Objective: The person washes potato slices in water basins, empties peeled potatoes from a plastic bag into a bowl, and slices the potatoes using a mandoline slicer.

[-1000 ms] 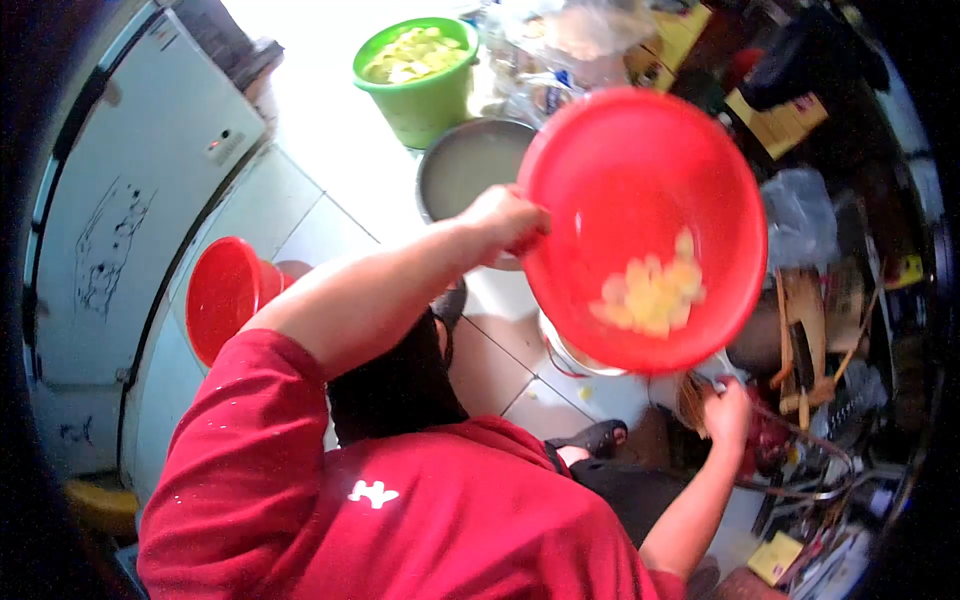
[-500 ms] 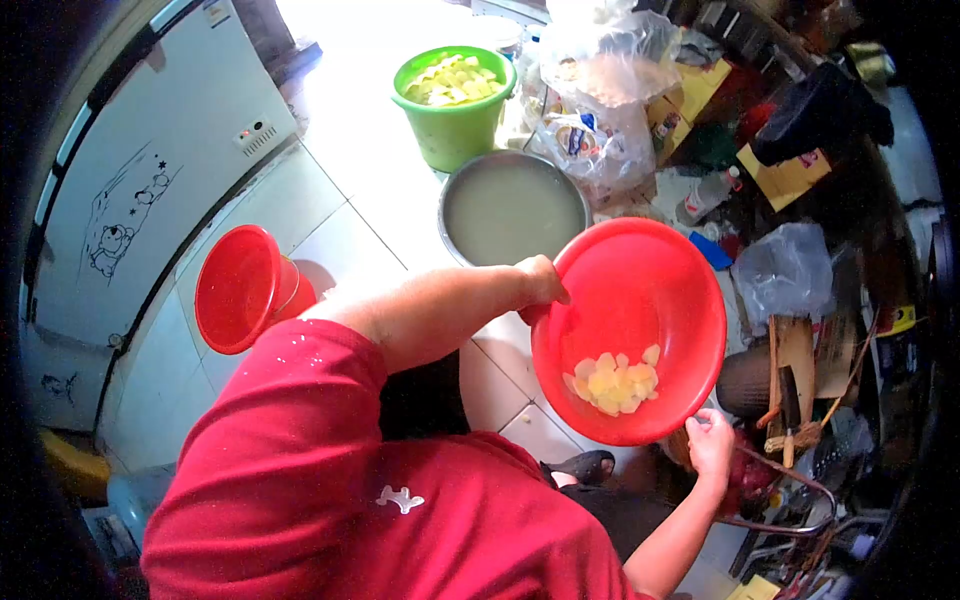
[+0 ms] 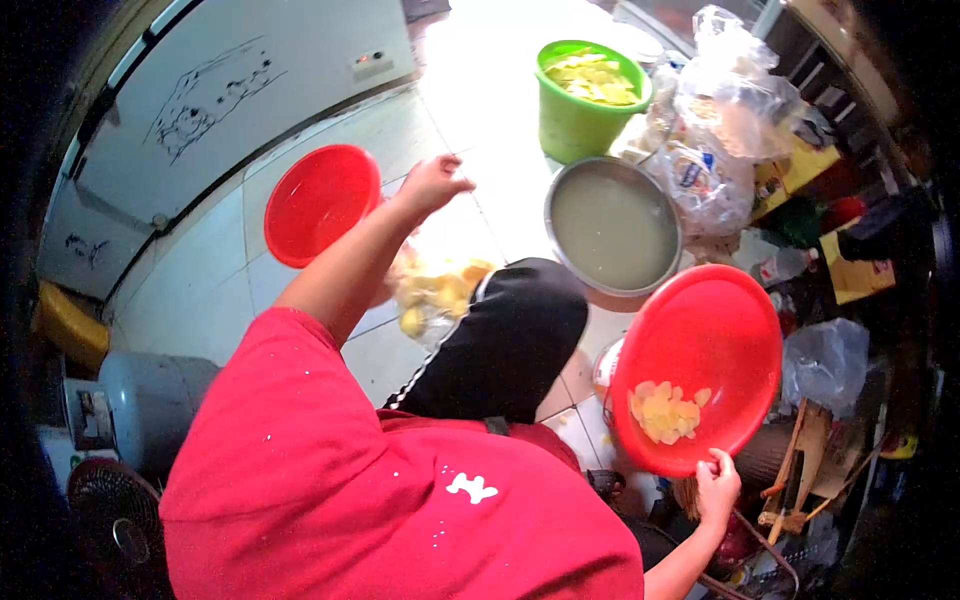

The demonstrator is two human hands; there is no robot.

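red basin beyond right fingers clamped on its near rim, left fingers unclear

A white freezer with dark line drawings on its front stands along the tiled floor. Near its lower end are a yellow object, a grey tank and a fan. Across the room lie bulging plastic bags, a bottle, yellow cardboard, a crumpled see-through bag and wood pieces.

Tiled floor bears green bucket, grey basin, red bucket.
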